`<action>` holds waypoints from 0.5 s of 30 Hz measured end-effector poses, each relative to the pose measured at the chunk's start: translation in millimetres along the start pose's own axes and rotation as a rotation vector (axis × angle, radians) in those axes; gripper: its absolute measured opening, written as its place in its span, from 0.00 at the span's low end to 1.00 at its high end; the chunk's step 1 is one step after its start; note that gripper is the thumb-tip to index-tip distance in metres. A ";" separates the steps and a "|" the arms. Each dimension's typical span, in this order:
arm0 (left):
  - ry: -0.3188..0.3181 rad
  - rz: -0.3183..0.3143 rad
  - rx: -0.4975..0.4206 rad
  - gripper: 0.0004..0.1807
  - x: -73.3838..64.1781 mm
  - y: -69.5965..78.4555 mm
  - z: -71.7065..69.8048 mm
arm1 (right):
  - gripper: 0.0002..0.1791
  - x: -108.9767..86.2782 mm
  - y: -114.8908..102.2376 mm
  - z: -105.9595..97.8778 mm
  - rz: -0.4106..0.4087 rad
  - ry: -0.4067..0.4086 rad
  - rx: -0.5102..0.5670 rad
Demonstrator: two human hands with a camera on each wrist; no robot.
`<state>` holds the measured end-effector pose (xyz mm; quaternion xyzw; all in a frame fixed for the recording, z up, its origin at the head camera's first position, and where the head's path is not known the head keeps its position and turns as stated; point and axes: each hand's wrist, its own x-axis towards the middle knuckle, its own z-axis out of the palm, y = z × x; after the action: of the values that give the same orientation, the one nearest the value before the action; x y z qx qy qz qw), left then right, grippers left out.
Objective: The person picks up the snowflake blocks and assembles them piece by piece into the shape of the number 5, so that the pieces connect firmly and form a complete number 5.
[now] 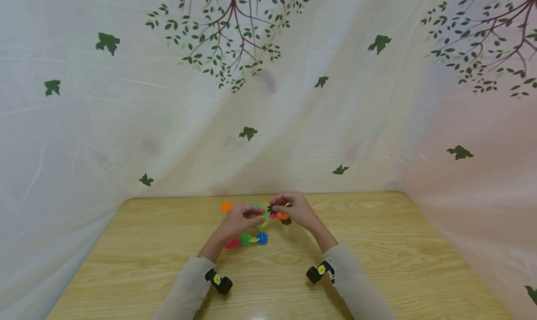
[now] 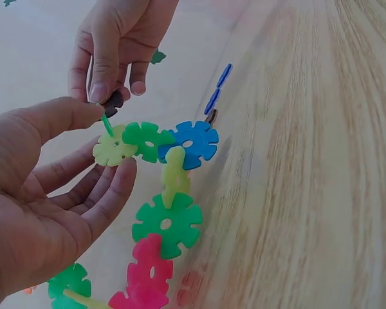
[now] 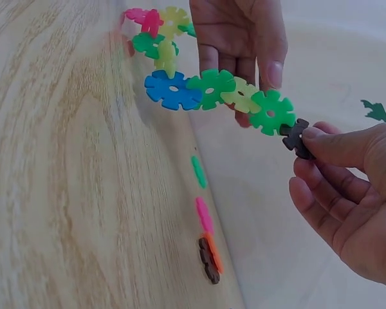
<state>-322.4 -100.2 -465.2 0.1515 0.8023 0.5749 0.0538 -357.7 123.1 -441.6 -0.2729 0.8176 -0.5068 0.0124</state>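
Note:
A chain of notched flower-shaped plastic discs in pink, green, yellow and blue runs between and below the hands; its blue disc (image 3: pixel 174 90) lies nearest the table. My left hand (image 1: pixel 242 220) holds the chain near its end, thumb by a green disc (image 3: pixel 271 112) and fingers under a yellow disc (image 2: pixel 114 147). Between thumb and fingers, my right hand (image 1: pixel 295 210) pinches a dark brown disc (image 3: pixel 297 138). That brown disc meets the edge of the green one; whether their slots are locked I cannot tell.
Loose discs lie on the wooden table (image 1: pixel 377 264) near its back edge: green (image 3: pixel 199 172), pink (image 3: pixel 204 215), orange (image 3: pixel 217 251) and dark brown (image 3: pixel 208 262). An orange disc (image 1: pixel 226 207) shows beyond the left hand. A leaf-printed cloth (image 1: pixel 285 161) hangs behind the table.

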 end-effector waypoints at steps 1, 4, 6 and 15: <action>-0.002 -0.014 -0.001 0.17 -0.2 0.4 0.4 | 0.09 0.1 0.2 0.3 0.005 -0.001 -0.002; 0.002 -0.021 0.022 0.18 -0.4 0.3 2.1 | 0.08 0.1 -0.1 1.0 0.009 -0.004 -0.008; 0.002 -0.012 0.036 0.18 -0.8 0.5 3.0 | 0.08 0.0 -0.4 1.0 0.004 -0.004 -0.009; 0.004 -0.011 0.031 0.19 -1.5 4.8 5.1 | 0.11 -0.8 -2.3 -0.2 -0.005 0.009 0.026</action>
<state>-318.8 -94.6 -462.6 0.1466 0.8119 0.5626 0.0530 -356.1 122.9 -439.8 -0.2725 0.8103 -0.5186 0.0110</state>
